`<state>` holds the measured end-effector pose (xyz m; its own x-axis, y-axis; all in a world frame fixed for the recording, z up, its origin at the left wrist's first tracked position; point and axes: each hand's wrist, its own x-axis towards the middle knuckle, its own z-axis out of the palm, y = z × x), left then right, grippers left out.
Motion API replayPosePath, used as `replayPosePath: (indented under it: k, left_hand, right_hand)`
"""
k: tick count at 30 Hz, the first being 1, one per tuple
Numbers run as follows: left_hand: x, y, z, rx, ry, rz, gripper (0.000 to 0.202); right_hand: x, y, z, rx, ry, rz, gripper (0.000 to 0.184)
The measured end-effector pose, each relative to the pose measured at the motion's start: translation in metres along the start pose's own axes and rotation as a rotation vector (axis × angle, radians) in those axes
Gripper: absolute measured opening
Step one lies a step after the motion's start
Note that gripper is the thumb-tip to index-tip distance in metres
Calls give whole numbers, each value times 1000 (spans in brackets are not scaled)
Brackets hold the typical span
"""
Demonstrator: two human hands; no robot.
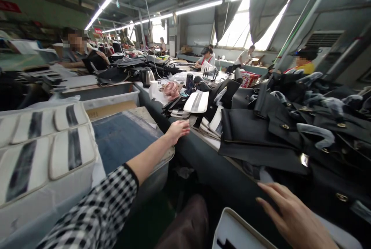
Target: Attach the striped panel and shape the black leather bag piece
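Note:
My left hand point(177, 131) reaches forward over the table edge with its fingers stretched out and nothing visible in it. Just beyond it lie stacked white panels point(196, 102) with a grey stripe, and more white panels point(216, 121) lean to the right. Low on the right, my right hand point(294, 212) is open, fingers apart, near the edge of the black bags point(261, 129); whether it touches them I cannot tell. Below, partly cut off by the frame, is a pale piece with a raised rim point(237, 229).
At left, rows of striped white panels point(74, 148) lie on a wrapped stack beside a blue-grey board point(121, 135). A pink fan point(171, 90) and a metal kettle point(147, 77) stand farther back. Black bags with gold clasps fill the right. Several people sit in the background.

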<state>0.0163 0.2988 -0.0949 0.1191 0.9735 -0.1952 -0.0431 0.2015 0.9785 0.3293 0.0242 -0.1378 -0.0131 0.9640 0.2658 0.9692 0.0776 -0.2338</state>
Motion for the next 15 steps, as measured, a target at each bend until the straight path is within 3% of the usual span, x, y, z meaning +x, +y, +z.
replayPosePath:
  k: [4,8,11,15]
  left_hand:
    - [69,30,32,-164,94,-109,31]
    - [99,46,40,-189,201,-172,33]
    - [109,47,40,-149,293,-173,33]
    - [122,48,42,-135,354,-149,29]
  right_hand:
    - [90,0,5,-284,-62,-104,38]
    - [157,13,18,-417,-100,-93,40]
    - [185,26,34,-406,-123,-73,35]
    - [198,37,51,-386,-159,-42,32]
